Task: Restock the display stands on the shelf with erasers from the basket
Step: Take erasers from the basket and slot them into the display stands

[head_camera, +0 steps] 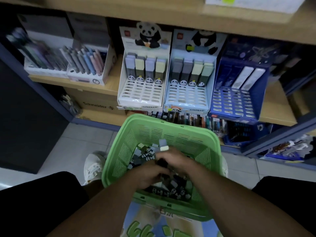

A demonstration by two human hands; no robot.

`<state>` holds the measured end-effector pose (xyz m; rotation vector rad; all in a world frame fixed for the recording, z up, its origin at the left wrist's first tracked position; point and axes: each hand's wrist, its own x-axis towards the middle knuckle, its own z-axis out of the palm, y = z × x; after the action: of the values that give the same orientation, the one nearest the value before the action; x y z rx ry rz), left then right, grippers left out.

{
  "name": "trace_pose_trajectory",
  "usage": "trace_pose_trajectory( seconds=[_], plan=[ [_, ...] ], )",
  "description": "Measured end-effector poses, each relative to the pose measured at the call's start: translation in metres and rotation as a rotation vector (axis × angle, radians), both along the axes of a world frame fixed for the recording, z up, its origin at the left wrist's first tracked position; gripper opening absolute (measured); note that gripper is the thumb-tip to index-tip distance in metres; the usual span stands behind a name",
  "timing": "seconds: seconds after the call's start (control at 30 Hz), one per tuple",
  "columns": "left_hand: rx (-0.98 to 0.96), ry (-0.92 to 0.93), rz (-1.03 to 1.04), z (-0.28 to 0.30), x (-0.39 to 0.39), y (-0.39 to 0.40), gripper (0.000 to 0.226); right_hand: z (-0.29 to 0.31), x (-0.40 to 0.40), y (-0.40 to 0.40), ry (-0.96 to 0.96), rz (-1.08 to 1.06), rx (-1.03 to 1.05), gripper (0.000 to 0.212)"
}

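Both hands in green basket [172, 132] below the shelf stands, right hand [172, 159] fingers curled round erasers [164, 148], left hand [150, 175] apparently gripping others, blurred.

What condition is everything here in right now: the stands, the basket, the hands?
White display stand: back row filled with erasers, front slots empty.
Light blue display stand: back row filled, front slots empty.
Dark blue display stand: two white boxes at the back, most slots empty.
Green basket: holds a loose pile of erasers.
Left hand: in the basket, fingers curled on erasers.
Right hand: in the basket, gripping erasers.
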<state>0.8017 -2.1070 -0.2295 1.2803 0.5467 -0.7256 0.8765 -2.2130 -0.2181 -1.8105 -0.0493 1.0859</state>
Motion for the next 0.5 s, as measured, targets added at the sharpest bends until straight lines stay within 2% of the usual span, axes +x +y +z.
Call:
trace_pose_trajectory(
  seconds=[0.07, 0.13, 0.23, 0.3, 0.37, 0.4, 0.5],
  plan=[
    [-0.052, -0.031, 0.178, 0.018, 0.001, -0.002, 0.029, 0.028, -0.001, 0.011, -0.096, -0.019, 0.032, 0.014],
    [-0.045, -0.087, 0.253, 0.041, 0.005, 0.0, 0.029, 0.053, 0.0, 0.018, -0.217, -0.034, 0.055, 0.013],
    [-0.06, -0.164, 0.212, 0.086, 0.006, 0.0, 0.022, 0.092, 0.0, 0.019, -0.33, 0.008, 0.034, 0.009],
    [-0.059, -0.206, 0.193, 0.111, 0.005, -0.002, 0.022, 0.116, 0.001, 0.014, -0.374, 0.049, 0.051, 0.016],
    [-0.058, -0.237, 0.153, 0.139, 0.004, -0.006, 0.027, 0.144, 0.001, 0.007, -0.394, 0.103, 0.084, 0.016],
    [-0.06, -0.256, 0.129, 0.154, 0.005, -0.008, 0.027, 0.162, 0.0, 0.003, -0.386, 0.117, 0.117, 0.009],
    [-0.111, -0.367, 0.133, 0.199, 0.011, -0.012, 0.017, 0.212, 0.007, -0.01, -0.202, 0.106, 0.272, 0.014]
  ],
)
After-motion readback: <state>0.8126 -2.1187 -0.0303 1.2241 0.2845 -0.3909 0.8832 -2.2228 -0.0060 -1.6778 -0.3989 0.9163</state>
